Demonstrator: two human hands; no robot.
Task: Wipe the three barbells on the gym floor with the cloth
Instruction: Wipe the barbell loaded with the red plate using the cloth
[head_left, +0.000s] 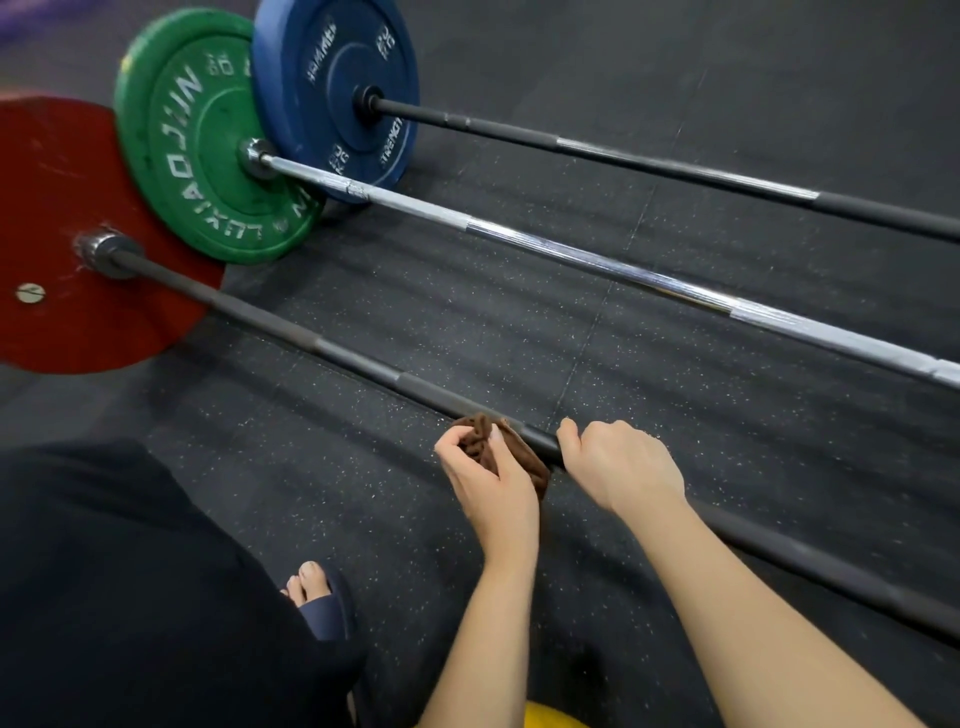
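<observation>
The work is on the nearest barbell (358, 358), the black-shafted one carrying the red plate (67, 208), which lies on the speckled rubber gym floor (727, 441). The left hand (493, 483) holds the brown cloth (524, 454) bunched up, thumb and curled fingers pinching its folds. The cloth sits against the shaft about midway along the visible length. It may be draped partly over the bar, but the hand hides how far it goes round. Just beside it, the right hand (623, 467) curls its fingers over the same shaft, apparently to steady it. This looks like the first of the three bars. The middle barbell (597, 254), chrome with the green plate (208, 145), and the far barbell (675, 166), black with the blue plate (332, 88), lie parallel and well apart from both hands. The next move calls for closing the cloth firmly round the shaft and sliding it along the bar, with the right hand keeping the bar from rolling. The stretch toward the red plate has yet to be covered.
</observation>
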